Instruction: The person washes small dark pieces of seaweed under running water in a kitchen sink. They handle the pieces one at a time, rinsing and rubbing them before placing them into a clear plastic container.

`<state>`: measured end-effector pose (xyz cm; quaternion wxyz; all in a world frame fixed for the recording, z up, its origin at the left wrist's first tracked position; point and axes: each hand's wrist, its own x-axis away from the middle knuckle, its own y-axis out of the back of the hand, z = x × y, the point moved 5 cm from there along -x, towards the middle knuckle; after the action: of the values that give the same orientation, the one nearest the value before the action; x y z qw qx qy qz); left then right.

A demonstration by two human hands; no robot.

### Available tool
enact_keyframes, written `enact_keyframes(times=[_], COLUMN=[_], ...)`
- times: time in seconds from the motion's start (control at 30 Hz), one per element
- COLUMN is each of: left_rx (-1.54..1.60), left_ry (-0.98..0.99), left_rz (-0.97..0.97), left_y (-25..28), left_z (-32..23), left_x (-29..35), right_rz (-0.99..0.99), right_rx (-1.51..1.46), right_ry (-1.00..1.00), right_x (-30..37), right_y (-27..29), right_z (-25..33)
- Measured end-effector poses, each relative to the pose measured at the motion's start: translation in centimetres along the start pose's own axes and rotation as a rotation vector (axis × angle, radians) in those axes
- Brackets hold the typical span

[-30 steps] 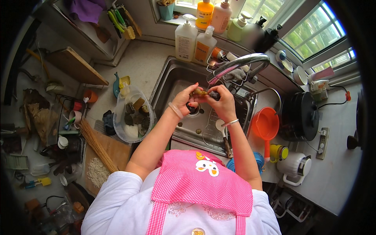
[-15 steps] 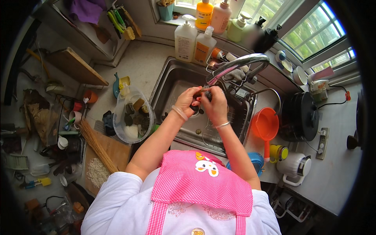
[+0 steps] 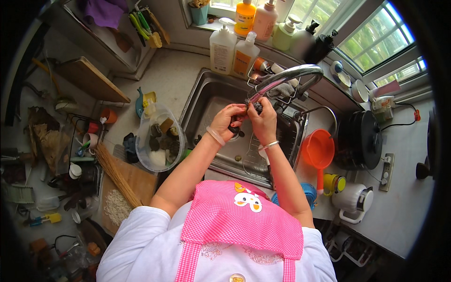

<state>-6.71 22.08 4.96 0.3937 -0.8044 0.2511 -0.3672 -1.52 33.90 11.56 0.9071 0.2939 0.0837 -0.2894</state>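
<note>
Both my hands are over the steel sink [image 3: 195,105], close together beneath the curved chrome faucet [image 3: 303,70]. My left hand [image 3: 228,121] is closed around a small dark object [image 3: 233,128] with a black rounded end below the fingers; its kind is unclear. My right hand [image 3: 264,120] pinches a grey, rough-looking wad [image 3: 257,107], perhaps a scouring pad, against the upper part of the dark object. My fingers hide most of both. A white-and-dark handle-like thing [image 3: 264,152] shows beside my right wrist, in the sink.
A clear plastic tub [image 3: 159,162] with several mixed items stands left of the sink. A red ladle-shaped scoop [image 3: 318,149] and a black pot [image 3: 359,140] are on the right. Pump bottles [image 3: 222,49] line the back. A straw whisk [image 3: 115,174] lies on a wooden board [image 3: 141,181].
My right hand has shifted slightly right and turned, bringing the grey wad closer under the faucet. My left hand has barely moved. The handle-like thing beside my right wrist now shows.
</note>
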Motion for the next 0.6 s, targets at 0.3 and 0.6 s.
enact_keyframes(times=[0.3, 0.6], left_rx=[-0.068, -0.002], left_ry=[0.120, 0.036], left_rz=[0.187, 0.035], left_y=[-0.2, 0.6], left_z=[-0.3, 0.7], left_x=[0.3, 0.2], right_rz=[0.167, 0.122], right_rx=[-0.175, -0.064], right_ry=[-0.165, 0.020], right_x=[-1.4, 0.3], right_y=[0.3, 0.3], right_z=[-1.0, 1.4])
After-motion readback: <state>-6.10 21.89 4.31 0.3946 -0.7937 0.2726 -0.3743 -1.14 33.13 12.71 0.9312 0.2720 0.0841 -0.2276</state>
